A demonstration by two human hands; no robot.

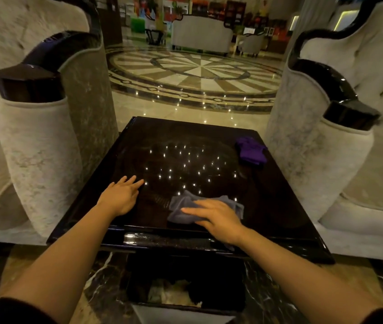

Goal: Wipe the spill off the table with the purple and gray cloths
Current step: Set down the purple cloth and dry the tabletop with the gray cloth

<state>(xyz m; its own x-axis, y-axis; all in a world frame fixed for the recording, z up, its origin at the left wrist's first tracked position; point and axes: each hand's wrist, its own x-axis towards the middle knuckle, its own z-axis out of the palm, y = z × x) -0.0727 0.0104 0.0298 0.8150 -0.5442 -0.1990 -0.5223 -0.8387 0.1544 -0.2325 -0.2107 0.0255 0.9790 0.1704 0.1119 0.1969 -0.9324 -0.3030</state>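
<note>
A glossy black square table (pixel 139 146) fills the middle of the head view, with ceiling lights mirrored in its top. My right hand (pixel 216 217) lies flat, fingers spread, on the gray cloth (pixel 181 206) near the table's front edge. My left hand (pixel 121 195) rests flat on the bare tabletop to the left of the cloth, holding nothing. The purple cloth (pixel 251 150) sits crumpled at the far right corner, away from both hands. I cannot make out a spill on the dark, reflective surface.
Pale upholstered armchairs with black trim flank the table, one on the left (pixel 40 141) and one on the right (pixel 340 146). Beyond the table's far edge lies polished marble floor (pixel 197 73). An open dark bin (pixel 185 284) stands below the front edge.
</note>
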